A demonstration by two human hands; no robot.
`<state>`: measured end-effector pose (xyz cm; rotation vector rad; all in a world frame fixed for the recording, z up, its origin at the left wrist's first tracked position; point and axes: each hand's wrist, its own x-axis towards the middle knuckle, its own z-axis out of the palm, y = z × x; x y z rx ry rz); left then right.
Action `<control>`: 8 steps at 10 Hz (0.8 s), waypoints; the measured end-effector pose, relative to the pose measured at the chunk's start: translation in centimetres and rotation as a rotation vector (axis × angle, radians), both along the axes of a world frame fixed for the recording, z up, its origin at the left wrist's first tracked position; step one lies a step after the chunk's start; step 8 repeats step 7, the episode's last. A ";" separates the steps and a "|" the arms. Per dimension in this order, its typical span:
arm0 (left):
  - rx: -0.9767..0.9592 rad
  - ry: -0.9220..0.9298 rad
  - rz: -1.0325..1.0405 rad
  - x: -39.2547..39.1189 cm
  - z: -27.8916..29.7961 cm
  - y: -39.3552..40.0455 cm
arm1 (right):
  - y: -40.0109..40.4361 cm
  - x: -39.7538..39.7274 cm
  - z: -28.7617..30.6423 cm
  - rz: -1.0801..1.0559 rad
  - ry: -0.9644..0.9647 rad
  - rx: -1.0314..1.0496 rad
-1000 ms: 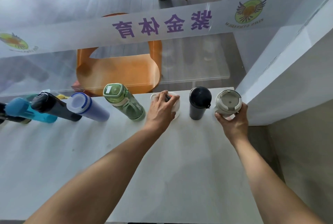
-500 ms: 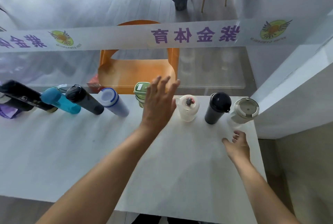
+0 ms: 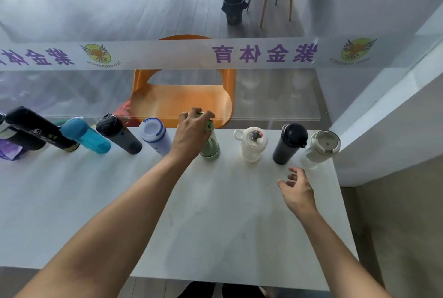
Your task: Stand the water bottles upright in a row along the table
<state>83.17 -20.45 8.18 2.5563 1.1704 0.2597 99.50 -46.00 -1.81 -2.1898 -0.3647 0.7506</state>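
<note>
Several bottles stand in a row along the far edge of the white table (image 3: 215,214). From the right: a clear tumbler with a grey lid (image 3: 320,148), a black tumbler (image 3: 288,143), a white jug-shaped bottle (image 3: 251,144), a green bottle (image 3: 211,144), a white bottle with a blue-rimmed cap (image 3: 154,136), a dark grey bottle (image 3: 119,133), a blue bottle (image 3: 85,133) and a black bottle (image 3: 38,129). My left hand (image 3: 191,133) grips the top of the green bottle. My right hand (image 3: 298,191) hovers over the table near the black tumbler, fingers loosely apart, holding nothing.
A glass partition with a printed white band (image 3: 215,54) runs just behind the row. An orange chair (image 3: 182,101) sits beyond the glass. A white wall ledge (image 3: 383,115) borders the table's right end. Something purple (image 3: 9,151) lies at the far left.
My left hand left the white jug-shaped bottle, moved left and closed on the green bottle's top. My right hand let go of the clear tumbler and drew back towards me. The camera pulled back.
</note>
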 end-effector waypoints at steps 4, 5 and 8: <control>0.020 0.011 -0.053 0.5 0.3 -0.4 | 3.0 -3.1 3.6 0.155 -0.121 0.059; -0.018 0.035 -0.031 0.3 0.7 0.2 | 3.9 -3.7 4.5 0.248 -0.216 0.071; 0.043 0.024 -0.026 -1.6 1.3 -0.1 | 6.4 -5.3 6.8 0.333 -0.417 0.195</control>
